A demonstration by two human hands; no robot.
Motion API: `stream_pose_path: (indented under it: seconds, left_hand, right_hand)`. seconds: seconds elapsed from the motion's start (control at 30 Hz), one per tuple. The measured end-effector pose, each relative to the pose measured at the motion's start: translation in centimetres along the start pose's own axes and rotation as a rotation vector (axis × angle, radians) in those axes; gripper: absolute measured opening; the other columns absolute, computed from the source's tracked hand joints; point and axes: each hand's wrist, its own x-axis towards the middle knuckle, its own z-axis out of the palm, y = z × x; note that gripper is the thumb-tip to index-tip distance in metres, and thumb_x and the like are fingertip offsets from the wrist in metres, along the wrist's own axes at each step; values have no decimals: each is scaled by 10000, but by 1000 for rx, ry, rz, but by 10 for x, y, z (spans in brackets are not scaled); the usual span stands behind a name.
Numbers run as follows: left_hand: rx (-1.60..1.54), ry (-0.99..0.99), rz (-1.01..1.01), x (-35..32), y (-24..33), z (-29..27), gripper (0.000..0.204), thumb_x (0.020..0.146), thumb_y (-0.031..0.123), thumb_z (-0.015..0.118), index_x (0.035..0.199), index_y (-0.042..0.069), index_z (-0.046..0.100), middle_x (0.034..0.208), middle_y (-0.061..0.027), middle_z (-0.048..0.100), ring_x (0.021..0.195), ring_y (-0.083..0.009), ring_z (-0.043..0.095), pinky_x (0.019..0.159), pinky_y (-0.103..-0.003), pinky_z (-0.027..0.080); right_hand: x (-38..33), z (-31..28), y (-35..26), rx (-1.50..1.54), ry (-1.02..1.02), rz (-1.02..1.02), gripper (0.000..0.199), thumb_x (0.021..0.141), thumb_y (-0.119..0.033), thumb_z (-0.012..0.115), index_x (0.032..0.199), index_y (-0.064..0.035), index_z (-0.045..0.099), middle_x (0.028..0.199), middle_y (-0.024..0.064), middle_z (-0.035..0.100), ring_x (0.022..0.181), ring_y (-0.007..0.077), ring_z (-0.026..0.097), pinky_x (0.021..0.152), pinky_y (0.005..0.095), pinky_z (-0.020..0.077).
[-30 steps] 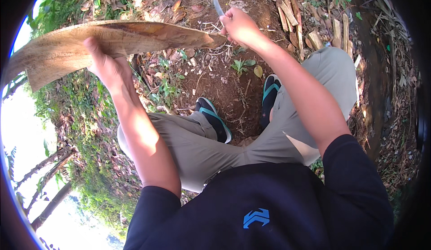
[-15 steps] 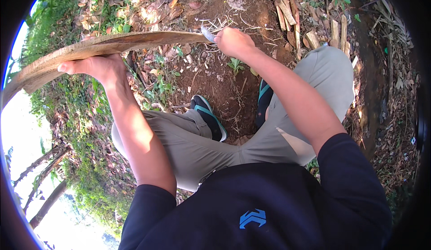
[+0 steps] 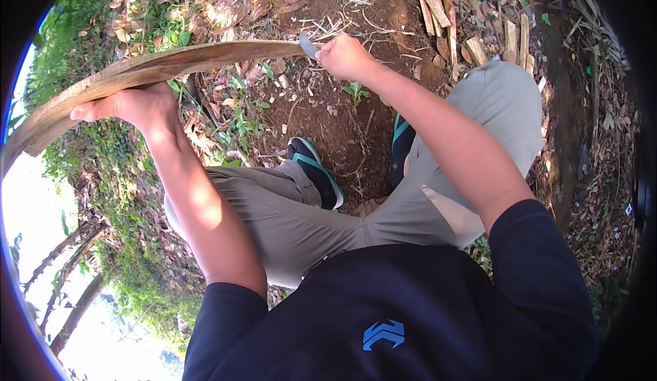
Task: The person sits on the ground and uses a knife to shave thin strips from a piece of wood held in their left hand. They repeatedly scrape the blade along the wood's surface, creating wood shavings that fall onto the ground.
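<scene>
A long, thin wooden plank (image 3: 198, 56) stretches from the far left to the middle, appearing bent in the fisheye picture. My left hand (image 3: 140, 106) grips it from the near side, the thumb lying along its underside and the other fingers hidden behind the wood. Closed in a fist, my right hand (image 3: 346, 58) holds a knife, its handle hidden by the fingers. The grey, curved knife blade (image 3: 308, 46) meets the right end of the plank.
Split wood pieces (image 3: 438, 11) lie at the upper right. Brown soil (image 3: 321, 107) with wood shavings spreads beneath my hands. My sandalled feet (image 3: 316, 172) stand on it. Green plants (image 3: 236, 124) and dry leaves cover the left side. Tree branches (image 3: 75, 309) show lower left.
My right hand and the knife have shifted a little left and up, and the blade looks more upright. My left hand has moved slightly left with the plank.
</scene>
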Motion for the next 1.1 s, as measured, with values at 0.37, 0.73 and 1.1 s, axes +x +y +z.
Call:
stream_pose_path:
  seconds: [0.37,0.73,1.1]
  left_hand:
    - [-66,-32,-172,9,-3,-22,1244,541,1030,138,1261,56,420,1296,-192,403,1223,-319,424,1122,-614,260]
    - [-325,-572,-208,43,-14,-55,1213,472,1044,183,1076,65,566,1030,-155,521,993,-309,510,996,-655,381]
    - [-315,-318,-232,37,-8,-51,1092,464,1042,177,627,60,625,675,-84,590,622,-255,543,727,-423,491]
  right_hand:
    - [-1,20,-6,569,-30,121,209,958,-197,575,904,-16,665,602,25,532,402,104,426,346,300,323]
    - [-11,9,-13,560,-125,184,236,998,-212,511,994,-18,646,657,-12,502,455,52,396,374,235,322]
    - [-10,11,-14,867,-254,274,208,1000,-177,470,896,-31,575,620,-14,479,429,37,354,359,217,307]
